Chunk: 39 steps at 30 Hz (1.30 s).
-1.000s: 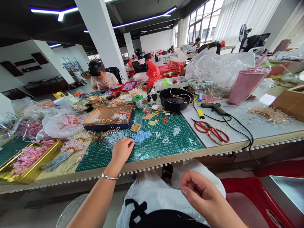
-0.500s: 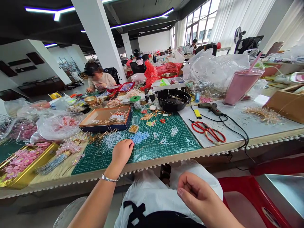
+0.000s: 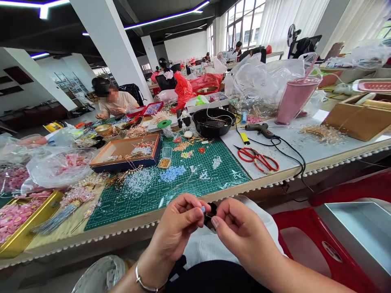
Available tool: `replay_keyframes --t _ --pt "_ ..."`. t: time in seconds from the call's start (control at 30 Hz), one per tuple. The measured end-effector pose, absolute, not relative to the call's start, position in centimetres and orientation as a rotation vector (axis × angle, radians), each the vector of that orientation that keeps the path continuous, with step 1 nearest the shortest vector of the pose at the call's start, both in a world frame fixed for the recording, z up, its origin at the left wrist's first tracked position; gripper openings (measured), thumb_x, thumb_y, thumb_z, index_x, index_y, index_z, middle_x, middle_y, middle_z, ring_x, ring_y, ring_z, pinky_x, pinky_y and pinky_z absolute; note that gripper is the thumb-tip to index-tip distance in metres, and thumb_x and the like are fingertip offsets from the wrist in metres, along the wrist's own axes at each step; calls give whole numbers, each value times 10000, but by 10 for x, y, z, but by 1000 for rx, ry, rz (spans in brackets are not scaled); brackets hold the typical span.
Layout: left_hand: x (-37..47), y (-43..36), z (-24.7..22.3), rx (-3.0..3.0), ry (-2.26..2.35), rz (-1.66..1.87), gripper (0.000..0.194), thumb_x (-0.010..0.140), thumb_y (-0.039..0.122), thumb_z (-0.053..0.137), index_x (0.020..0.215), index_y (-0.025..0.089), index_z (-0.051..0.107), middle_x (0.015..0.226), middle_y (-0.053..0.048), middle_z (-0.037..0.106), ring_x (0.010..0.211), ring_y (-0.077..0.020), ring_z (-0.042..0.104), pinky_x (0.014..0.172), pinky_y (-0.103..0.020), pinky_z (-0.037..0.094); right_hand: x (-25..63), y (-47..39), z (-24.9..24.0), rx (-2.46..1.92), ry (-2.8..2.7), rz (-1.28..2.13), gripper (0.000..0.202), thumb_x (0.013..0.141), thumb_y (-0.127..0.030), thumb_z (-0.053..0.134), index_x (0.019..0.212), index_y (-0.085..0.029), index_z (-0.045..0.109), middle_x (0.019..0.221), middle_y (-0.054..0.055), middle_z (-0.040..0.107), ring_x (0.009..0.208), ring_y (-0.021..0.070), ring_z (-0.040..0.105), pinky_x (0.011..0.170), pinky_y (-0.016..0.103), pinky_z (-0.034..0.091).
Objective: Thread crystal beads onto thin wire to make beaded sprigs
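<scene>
Hands (image 3: 180,226) close tog., both in pinch

A slim silver bangle (image 3: 139,280) circles the left wrist (image 3: 156,262). Right of the bangle spreads black clothing (image 3: 220,278); above and right of it, loose white clothing (image 3: 203,246).

The only view, worn on the head, looks forward and down, close above the left hand (image 3: 180,226) and right hand (image 3: 241,232), across the bench (image 3: 128,224) towards far windows (image 3: 244,25).
</scene>
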<state>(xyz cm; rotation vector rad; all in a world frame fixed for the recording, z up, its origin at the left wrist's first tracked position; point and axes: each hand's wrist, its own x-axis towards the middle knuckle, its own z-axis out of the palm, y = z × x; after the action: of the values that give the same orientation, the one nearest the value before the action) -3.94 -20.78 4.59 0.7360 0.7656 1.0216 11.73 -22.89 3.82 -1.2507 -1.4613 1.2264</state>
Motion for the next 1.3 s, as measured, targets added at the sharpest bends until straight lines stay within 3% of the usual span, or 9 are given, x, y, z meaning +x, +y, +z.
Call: replay_keyframes --t 0.1,0.87,1.03,1.17,1.3 --pt "-37 -210 45 711 750 1024 128 701 135 739 743 152 619 795 -22 661 551 -33 522 548 -140 394 118 -230 36 -1247 -1441 1214 154 800 -274 492 668 -232 425 575 -62 346 523 113 312 479 258 262" --pt "-28 -217 43 684 652 1021 121 740 111 703 785 162 603 817 -5 628 557 -20 475 556 -131 367 124 -234 40 -1268 -1460 1157 160 814 -245 492 671 -225 423 572 -67 333 518 107 308 474 250 264" --pt "-29 -218 43 767 693 1012 149 706 143 747 781 182 624 819 -4 627 650 -59 523 552 -144 371 124 -233 42 -1143 -1440 1253 183 854 -296 492 696 -214 449 585 -49 389 537 112 354 485 242 305" --pt "-36 -219 46 1067 843 1032 52 764 178 701 795 201 667 871 -21 643 644 -72 521 477 -148 335 126 -234 37 -1008 -1391 1370 211 893 -365 495 754 -209 471 625 -37 436 576 117 391 515 236 338" --pt "-43 -219 52 1365 921 1004 58 817 184 640 815 218 688 910 -37 652 870 -151 579 738 -237 455 129 -234 32 -988 -1379 1461 241 901 -413 497 771 -212 471 629 -49 392 586 115 360 524 229 325"
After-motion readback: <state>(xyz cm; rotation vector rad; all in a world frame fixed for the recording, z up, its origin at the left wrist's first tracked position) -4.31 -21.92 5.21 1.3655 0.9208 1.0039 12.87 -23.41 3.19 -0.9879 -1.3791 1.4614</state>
